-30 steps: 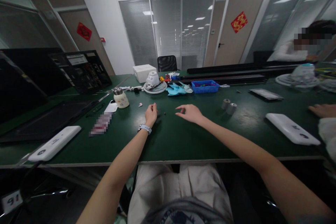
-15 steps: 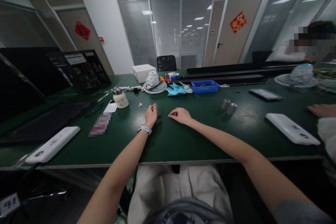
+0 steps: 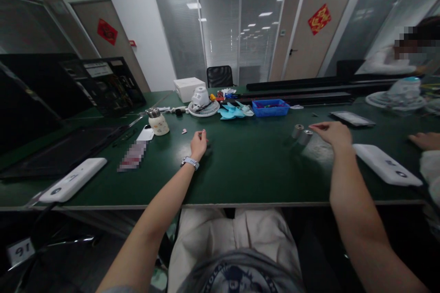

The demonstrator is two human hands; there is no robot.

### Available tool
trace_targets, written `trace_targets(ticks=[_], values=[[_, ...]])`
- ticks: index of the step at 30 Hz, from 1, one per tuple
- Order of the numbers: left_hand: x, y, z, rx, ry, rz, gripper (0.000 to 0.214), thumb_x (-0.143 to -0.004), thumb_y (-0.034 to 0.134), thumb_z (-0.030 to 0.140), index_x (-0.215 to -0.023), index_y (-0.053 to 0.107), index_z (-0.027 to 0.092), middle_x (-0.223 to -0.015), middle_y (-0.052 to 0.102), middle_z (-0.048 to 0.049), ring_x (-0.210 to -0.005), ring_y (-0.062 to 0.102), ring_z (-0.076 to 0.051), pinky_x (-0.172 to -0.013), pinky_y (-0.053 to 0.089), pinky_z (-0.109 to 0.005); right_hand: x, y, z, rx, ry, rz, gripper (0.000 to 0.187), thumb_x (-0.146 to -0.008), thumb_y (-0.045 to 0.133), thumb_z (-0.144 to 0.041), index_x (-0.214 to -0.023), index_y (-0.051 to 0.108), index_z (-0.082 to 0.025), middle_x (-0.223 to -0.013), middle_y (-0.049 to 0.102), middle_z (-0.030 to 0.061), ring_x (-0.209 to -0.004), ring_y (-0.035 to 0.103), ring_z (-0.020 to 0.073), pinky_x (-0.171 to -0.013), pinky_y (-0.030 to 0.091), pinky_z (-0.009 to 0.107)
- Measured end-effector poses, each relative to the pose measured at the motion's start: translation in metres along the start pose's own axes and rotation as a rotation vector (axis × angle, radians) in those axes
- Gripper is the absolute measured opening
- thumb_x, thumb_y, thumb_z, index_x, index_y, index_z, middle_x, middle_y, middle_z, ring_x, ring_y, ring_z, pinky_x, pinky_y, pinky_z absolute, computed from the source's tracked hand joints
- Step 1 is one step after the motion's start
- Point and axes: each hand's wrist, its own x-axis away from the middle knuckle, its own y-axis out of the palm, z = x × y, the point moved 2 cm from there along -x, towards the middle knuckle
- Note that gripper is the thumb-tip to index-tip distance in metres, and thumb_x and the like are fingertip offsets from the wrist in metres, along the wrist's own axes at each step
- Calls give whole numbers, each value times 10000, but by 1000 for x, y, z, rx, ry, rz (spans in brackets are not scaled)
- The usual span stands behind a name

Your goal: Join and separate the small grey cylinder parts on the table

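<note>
Green tabletop (image 3: pixel 247 169) bears two silvery cylinders (image 3: pixel 305 138), nearer and right of the blue tray (image 3: pixel 271 110): probably rigid, slippery; grasp around the sides. Right hand (image 3: pixel 332 134) pinched beside them, left hand (image 3: pixel 198 144) curled left of the tray; whether either grips anything cannot be told.

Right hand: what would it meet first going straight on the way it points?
Probably one of the two silver cylinders just left of the right hand; depth is unclear, so it might pass over them.
</note>
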Motion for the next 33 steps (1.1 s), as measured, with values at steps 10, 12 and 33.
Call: trace_targets(ticks=[10,12,33], values=[[1,-1,1,-2,1,-13,391,-942,383,500,-1017,590,176,-751,691,-50,-712,644,-191,-668,417,-272,4,2,-4,-44,43,-130,308,-821,668,-423,-1054,759,-243,-1058,707,91,-846,609,201,-694,391,299],[1,-1,1,-5,-4,-4,382,-942,388,491,-1011,592,176,-750,693,-51,-725,649,-192,-674,420,-271,2,5,-2,-33,59,-137,308,-826,662,-427,-1062,755,-251,-1058,710,76,-879,620,209,-699,404,291],[2,-1,0,-21,15,-35,376,-947,402,475,-1058,598,174,-748,702,-50,-726,655,-192,-679,425,-275,-26,36,-33,113,32,-127,402,-696,754,-423,-1029,742,-198,-1051,674,191,-994,588,338,-863,326,494]])
